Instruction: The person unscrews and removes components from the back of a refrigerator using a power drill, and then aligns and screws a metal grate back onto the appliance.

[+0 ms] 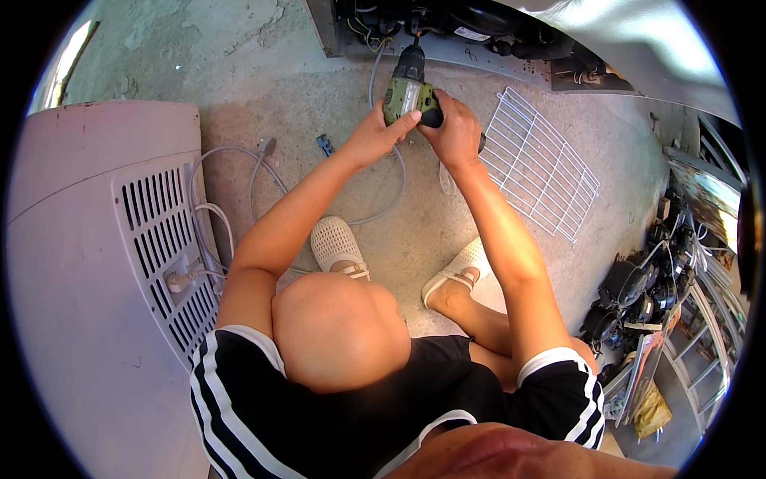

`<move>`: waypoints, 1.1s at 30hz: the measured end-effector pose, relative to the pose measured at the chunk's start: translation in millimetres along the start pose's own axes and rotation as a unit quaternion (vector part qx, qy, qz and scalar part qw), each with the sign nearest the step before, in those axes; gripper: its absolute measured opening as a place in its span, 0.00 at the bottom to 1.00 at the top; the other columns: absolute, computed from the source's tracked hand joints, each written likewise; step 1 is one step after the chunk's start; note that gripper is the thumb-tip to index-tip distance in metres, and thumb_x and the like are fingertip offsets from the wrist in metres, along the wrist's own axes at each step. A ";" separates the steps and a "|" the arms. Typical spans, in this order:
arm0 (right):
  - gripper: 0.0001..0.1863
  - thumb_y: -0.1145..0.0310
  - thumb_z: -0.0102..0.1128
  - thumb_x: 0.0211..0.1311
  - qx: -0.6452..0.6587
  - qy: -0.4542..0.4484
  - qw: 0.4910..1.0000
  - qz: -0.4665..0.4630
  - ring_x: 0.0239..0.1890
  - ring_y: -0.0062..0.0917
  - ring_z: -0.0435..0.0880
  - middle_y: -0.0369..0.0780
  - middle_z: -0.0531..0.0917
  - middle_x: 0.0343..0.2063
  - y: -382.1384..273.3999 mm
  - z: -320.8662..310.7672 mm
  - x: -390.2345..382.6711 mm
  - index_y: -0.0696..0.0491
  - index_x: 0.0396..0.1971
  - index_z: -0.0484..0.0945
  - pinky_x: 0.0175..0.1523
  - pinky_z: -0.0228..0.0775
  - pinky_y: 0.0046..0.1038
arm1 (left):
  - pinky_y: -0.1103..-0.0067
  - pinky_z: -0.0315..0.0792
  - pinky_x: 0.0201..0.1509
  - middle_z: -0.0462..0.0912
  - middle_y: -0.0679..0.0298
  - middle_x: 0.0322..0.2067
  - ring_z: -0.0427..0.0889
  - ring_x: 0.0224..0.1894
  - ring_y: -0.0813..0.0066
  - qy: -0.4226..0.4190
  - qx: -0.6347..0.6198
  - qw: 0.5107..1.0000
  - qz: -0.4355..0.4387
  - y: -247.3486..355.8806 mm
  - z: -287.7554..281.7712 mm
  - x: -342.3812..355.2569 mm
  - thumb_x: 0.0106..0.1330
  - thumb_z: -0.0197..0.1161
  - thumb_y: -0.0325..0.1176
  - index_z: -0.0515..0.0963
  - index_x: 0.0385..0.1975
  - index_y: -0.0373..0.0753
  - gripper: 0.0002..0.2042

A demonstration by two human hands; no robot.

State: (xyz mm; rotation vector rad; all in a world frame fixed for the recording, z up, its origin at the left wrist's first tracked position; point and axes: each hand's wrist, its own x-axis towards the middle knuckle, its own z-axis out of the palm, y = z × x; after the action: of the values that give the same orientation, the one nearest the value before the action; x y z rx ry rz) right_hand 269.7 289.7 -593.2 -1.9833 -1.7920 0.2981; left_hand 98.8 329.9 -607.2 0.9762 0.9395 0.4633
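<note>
- Drill [408, 89], grn/blk: held w/ 2 hands; bit end at opening of metal appliance [511, 71]; contact unclear.
- L hand [377, 136]: partly closed, gripping drill's L side, thumb extended.
- R hand [455, 134]: fingers curled on drill's R side.
- Wire rack [542, 165], wht: on concrete floor [239, 68], R of drill.

Lost from Sight around the Drill [405, 94]

Cannot make out the tip of the bit [416, 38] inside the dark cabinet [503, 68], nor tell any contact there. Cannot see the drill's grip, covered by the right hand [456, 134], nor most fingers of the left hand [377, 134], tucked behind the drill. Cannot follow the cable [404, 172] behind the left forearm [299, 195]. Cannot read the label [471, 33], too small. Cannot see all of the cabinet, cut by the top edge, nor the appliance [72, 207], cut by the lower. Cannot sort the heap [626, 283].
</note>
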 end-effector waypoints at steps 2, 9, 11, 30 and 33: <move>0.32 0.66 0.74 0.39 0.000 0.003 1.000 -0.003 0.42 0.42 0.81 0.45 0.83 0.39 -0.3 0.1 -1.0 0.54 0.50 0.76 0.47 0.73 0.38 | 0.88 0.57 0.19 0.70 0.72 0.24 0.64 0.20 0.88 0.001 0.003 1.000 0.000 -0.5 0.0 -0.5 0.63 0.64 0.53 0.63 0.51 0.40 0.28; 0.33 0.66 0.75 0.39 -0.005 0.004 1.000 0.005 0.41 0.41 0.81 0.45 0.83 0.38 -2.3 -1.7 -3.2 0.54 0.50 0.76 0.45 0.74 0.37 | 0.83 0.66 0.25 0.73 0.68 0.24 0.71 0.25 0.82 0.005 0.018 1.000 -0.001 -0.6 0.4 -1.7 0.58 0.66 0.58 0.65 0.50 0.33 0.34; 0.33 0.66 0.75 0.38 -0.006 0.005 1.000 -0.003 0.41 0.41 0.81 0.44 0.83 0.37 -0.4 -0.1 -4.9 0.54 0.51 0.76 0.45 0.74 0.37 | 0.83 0.66 0.25 0.73 0.68 0.24 0.71 0.25 0.82 0.004 0.021 1.000 0.001 -1.2 -0.2 -2.8 0.59 0.66 0.57 0.64 0.51 0.33 0.34; 0.35 0.72 0.73 0.29 -0.008 0.007 0.993 -0.121 0.37 0.38 0.80 0.40 0.81 0.32 15.0 -9.5 -35.7 0.51 0.48 0.76 0.42 0.72 0.36 | 0.74 0.71 0.60 0.76 0.61 0.54 0.76 0.54 0.72 0.047 -0.143 0.989 0.011 40.2 -69.5 16.7 0.70 0.57 0.35 0.68 0.60 0.36 0.21; 0.34 0.73 0.72 0.29 -0.003 -0.005 0.989 -0.145 0.36 0.37 0.80 0.40 0.81 0.32 15.0 -15.9 -40.5 0.50 0.47 0.76 0.42 0.73 0.35 | 0.75 0.72 0.59 0.77 0.62 0.53 0.76 0.54 0.73 0.040 -0.219 0.975 0.012 45.8 -64.7 22.2 0.70 0.57 0.37 0.70 0.59 0.37 0.20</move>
State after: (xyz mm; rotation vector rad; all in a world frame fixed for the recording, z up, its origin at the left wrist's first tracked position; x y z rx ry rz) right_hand 284.7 246.2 -591.7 -1.6963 -2.0557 0.2099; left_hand 59.4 400.7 -592.9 0.5717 0.8507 0.7006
